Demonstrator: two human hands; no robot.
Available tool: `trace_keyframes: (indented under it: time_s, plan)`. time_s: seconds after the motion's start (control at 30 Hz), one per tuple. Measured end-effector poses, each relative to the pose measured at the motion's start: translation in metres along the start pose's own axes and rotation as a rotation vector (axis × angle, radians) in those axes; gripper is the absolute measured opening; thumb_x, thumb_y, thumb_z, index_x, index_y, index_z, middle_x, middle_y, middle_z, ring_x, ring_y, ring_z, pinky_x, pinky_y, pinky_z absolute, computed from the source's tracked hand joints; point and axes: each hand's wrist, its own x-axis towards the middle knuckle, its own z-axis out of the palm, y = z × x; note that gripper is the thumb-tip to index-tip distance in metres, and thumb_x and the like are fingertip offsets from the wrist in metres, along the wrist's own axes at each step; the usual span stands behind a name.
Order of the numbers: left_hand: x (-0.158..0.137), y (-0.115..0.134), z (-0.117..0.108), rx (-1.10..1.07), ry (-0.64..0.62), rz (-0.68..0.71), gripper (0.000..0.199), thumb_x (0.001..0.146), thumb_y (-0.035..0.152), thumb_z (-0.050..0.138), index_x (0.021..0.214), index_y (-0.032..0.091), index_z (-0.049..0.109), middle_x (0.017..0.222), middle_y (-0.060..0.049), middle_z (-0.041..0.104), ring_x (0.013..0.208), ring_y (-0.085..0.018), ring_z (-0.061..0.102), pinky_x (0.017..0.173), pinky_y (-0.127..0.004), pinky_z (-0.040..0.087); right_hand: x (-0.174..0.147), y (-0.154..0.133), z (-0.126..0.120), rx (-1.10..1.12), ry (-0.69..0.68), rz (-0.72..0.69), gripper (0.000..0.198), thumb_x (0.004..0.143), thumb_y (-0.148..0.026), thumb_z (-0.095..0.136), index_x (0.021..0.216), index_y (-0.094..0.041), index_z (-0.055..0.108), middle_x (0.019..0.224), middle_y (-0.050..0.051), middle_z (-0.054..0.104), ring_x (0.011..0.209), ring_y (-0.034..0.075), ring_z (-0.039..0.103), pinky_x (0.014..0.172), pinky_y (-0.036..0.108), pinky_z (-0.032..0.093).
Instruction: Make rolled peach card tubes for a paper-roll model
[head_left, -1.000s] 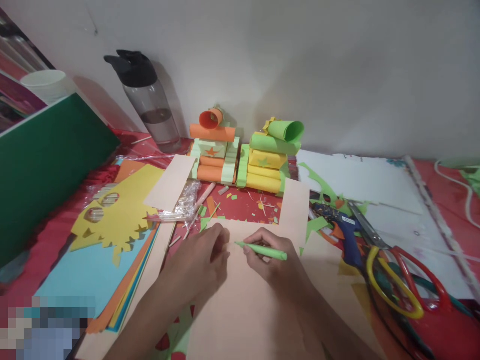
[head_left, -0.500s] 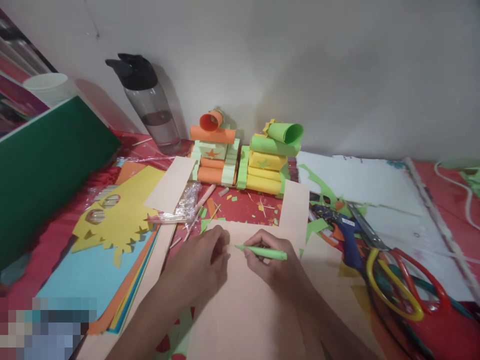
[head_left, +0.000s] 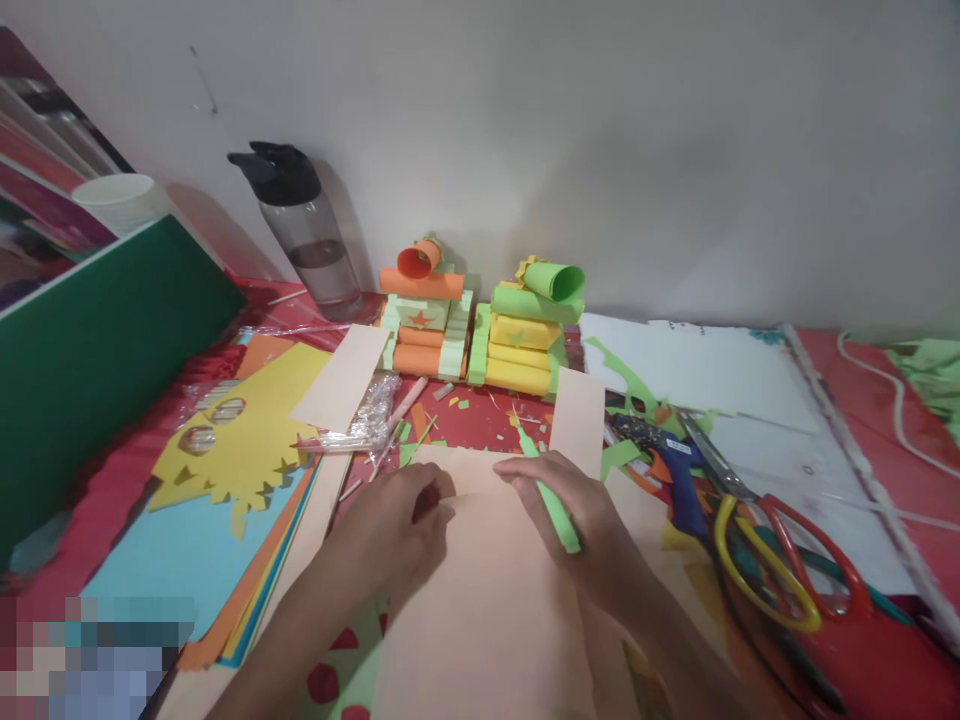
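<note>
A peach sheet of paper (head_left: 495,600) lies in front of me, with a crease line near its far edge. My left hand (head_left: 409,520) rests at the sheet's left side, its fingers curled in, and what they may grip is hidden. Over the sheet's right part, my right hand (head_left: 581,510) holds a light green pen (head_left: 553,505), whose tip points away from me toward the wall. The index finger of that hand reaches out to the paper near its far edge.
Two rolled-paper tank models, orange (head_left: 431,355) and yellow-green (head_left: 521,375), stand by the wall. Scissors (head_left: 806,560) and a blue glue gun (head_left: 682,470) lie right. Coloured sheets (head_left: 172,560), a green board (head_left: 97,340) and a water bottle (head_left: 322,260) are left.
The pen has swung from pointing left at the paper to pointing away, tip raised off the sheet. My right index finger has stretched out onto the paper. The left hand stays in place.
</note>
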Motion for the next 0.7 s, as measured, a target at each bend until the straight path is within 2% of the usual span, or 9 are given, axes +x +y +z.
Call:
trace_keyframes:
  time_s: [0.07,0.17,0.37,0.5,0.57,0.7]
  plan:
    - [0.001,-0.001,-0.002,-0.056,-0.029,0.007,0.01,0.084,0.026,0.055,0.078,0.022,0.06,0.075,0.002,0.066,0.068,-0.016,0.059,0.06,-0.025,0.037,0.0,0.002,-0.005,-0.087,-0.057,-0.053,0.019,0.093,-0.027,0.057,0.11,-0.025,0.062,0.103,0.005,0.068,0.097,0.02,0.063,0.086,0.032,0.048]
    - [0.001,-0.004,-0.004,-0.132,-0.069,0.026,0.013,0.086,0.029,0.054,0.079,0.021,0.061,0.072,0.001,0.064,0.067,-0.016,0.058,0.06,-0.025,0.038,-0.001,0.003,-0.011,-0.126,-0.148,-0.013,0.013,0.091,-0.029,0.061,0.103,-0.025,0.063,0.096,0.003,0.069,0.091,0.02,0.064,0.082,0.031,0.047]
    - [0.002,-0.007,-0.003,-0.242,-0.072,0.067,0.018,0.087,0.033,0.055,0.076,0.019,0.055,0.071,0.002,0.061,0.067,-0.014,0.056,0.06,-0.024,0.038,-0.001,-0.003,-0.023,0.035,-0.235,0.133,0.012,0.092,-0.033,0.058,0.097,-0.023,0.062,0.092,0.001,0.069,0.083,0.016,0.064,0.074,0.024,0.046]
    - [0.001,-0.01,-0.005,-0.254,-0.085,0.11,0.017,0.089,0.032,0.053,0.078,0.019,0.056,0.073,0.002,0.063,0.069,-0.014,0.057,0.061,-0.024,0.04,-0.001,-0.005,-0.031,0.047,-0.277,0.142,0.013,0.092,-0.034,0.057,0.092,-0.022,0.061,0.087,0.0,0.067,0.08,0.016,0.062,0.072,0.024,0.045]
    - [0.001,-0.011,-0.007,-0.236,-0.054,0.132,0.016,0.091,0.031,0.051,0.082,0.019,0.058,0.079,0.001,0.065,0.073,-0.015,0.059,0.066,-0.025,0.042,-0.002,-0.005,-0.034,0.036,-0.32,0.127,0.012,0.092,-0.033,0.057,0.089,-0.021,0.061,0.085,0.0,0.066,0.077,0.016,0.06,0.071,0.025,0.044]
    - [0.002,-0.01,-0.005,-0.058,0.145,0.172,0.016,0.092,0.031,0.048,0.098,0.021,0.06,0.098,-0.004,0.067,0.086,-0.019,0.062,0.074,-0.03,0.045,-0.005,-0.005,-0.043,0.023,-0.395,0.087,0.011,0.092,-0.031,0.056,0.091,-0.022,0.061,0.085,0.001,0.066,0.077,0.016,0.06,0.072,0.026,0.044]
